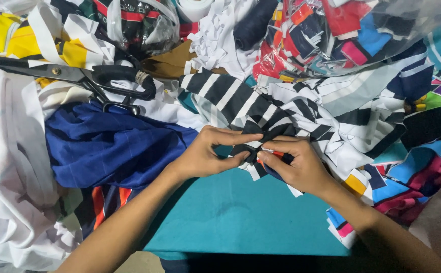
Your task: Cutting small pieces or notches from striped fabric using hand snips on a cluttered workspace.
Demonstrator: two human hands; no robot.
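Over teal cloth [240, 217], both hands [208, 154] [296, 164] pinch striped scraps [261, 136].

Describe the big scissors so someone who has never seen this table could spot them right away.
Start at the heap of fabric scraps covering the work surface and look to its upper left, above the bunched royal-blue cloth. The scissors lie there on white and yellow strips, blades pointing left. They are the only metal tool in view, with long grey blades and black loop handles, well apart from both hands.
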